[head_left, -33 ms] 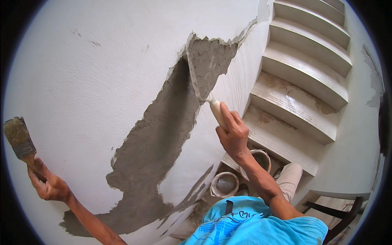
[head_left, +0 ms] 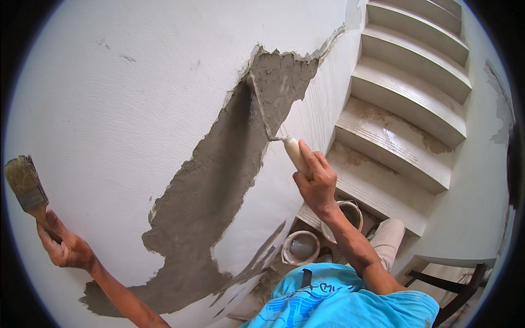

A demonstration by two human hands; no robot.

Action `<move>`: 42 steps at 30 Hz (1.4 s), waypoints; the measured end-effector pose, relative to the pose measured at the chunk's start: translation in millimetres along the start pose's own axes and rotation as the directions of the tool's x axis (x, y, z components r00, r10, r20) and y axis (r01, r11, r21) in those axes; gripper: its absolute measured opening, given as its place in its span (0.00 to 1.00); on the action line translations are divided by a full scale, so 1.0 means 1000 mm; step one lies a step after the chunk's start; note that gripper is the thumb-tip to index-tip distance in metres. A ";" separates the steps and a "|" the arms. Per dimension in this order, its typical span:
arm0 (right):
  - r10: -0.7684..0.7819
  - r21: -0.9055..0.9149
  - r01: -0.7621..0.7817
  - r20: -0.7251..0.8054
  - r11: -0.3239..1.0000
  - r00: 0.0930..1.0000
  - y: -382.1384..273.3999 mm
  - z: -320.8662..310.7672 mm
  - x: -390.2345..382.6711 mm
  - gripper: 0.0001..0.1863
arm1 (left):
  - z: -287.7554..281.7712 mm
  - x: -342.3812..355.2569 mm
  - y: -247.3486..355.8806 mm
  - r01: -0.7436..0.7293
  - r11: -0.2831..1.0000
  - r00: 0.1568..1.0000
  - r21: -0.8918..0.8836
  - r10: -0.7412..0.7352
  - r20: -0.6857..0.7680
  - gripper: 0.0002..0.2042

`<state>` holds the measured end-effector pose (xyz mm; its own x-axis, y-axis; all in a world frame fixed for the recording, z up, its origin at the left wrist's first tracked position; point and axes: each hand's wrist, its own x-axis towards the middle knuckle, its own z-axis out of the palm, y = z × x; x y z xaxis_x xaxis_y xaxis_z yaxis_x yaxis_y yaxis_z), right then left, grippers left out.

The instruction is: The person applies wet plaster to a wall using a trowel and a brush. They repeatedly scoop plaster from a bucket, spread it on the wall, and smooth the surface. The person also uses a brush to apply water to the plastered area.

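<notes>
Beside the white wall [head_left: 109, 136] with its grey patch [head_left: 191, 202], stairs [head_left: 391, 128] rising at two o'clock, two buckets [head_left: 285, 255] toward five hold something greyish, while my right grip [head_left: 318, 183], slightly lower than before, clasps the trowel [head_left: 296, 155] over the patch at twelve and my left grip [head_left: 66, 250] holds a brush [head_left: 26, 183] at nine.

The right hand [head_left: 320, 183] is gripping a trowel [head_left: 296, 154] by its pale handle; the blade is extending across the upper part of a gray plaster patch [head_left: 202, 186] on the white wall [head_left: 126, 126]. The left hand [head_left: 68, 250] is holding a flat brush [head_left: 24, 183] by its handle, bristles pointing upward. Two buckets [head_left: 301, 248] are standing near the lower end of the staircase [head_left: 394, 131].
</notes>
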<state>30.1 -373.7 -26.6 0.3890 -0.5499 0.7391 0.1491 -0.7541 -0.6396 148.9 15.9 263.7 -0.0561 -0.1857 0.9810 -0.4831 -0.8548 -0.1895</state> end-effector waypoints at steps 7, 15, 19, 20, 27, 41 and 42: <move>0.040 -0.074 -0.050 -0.132 0.996 0.990 0.010 0.009 0.040 0.39 | 0.002 0.000 -0.008 0.016 1.000 1.000 0.014 -0.016 0.003 0.17; -0.099 -0.284 0.049 -0.166 0.958 0.981 0.018 0.053 0.034 0.43 | 0.001 0.001 -0.007 -0.001 1.000 1.000 0.030 0.001 -0.006 0.19; -0.130 -0.267 0.099 -0.102 0.959 0.986 0.021 0.049 0.015 0.44 | 0.002 0.001 -0.006 -0.010 0.998 1.000 0.067 0.011 -0.013 0.18; -0.134 -0.258 0.110 -0.077 0.960 0.988 0.020 0.045 0.010 0.44 | 0.001 0.000 -0.007 -0.016 0.999 1.000 0.043 0.016 -0.009 0.18; -0.042 -0.050 0.039 -0.061 0.998 0.997 0.021 0.002 0.012 0.41 | 0.000 0.001 -0.009 -0.012 1.000 1.000 -0.017 0.012 0.013 0.18; -0.207 -0.167 0.204 0.001 0.965 0.978 0.059 -0.009 0.061 0.41 | 0.000 0.002 -0.007 -0.025 1.000 1.000 0.014 0.025 0.018 0.17; -0.224 -0.175 0.226 0.030 0.958 0.974 0.059 -0.013 0.058 0.41 | 0.000 0.002 -0.007 -0.021 1.000 1.000 0.006 0.020 0.020 0.17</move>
<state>49.4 -454.8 -17.9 0.3731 -0.3555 0.8569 0.0716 -0.9099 -0.4087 152.0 21.8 266.6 -0.0486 -0.2127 0.9759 -0.4763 -0.8539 -0.2099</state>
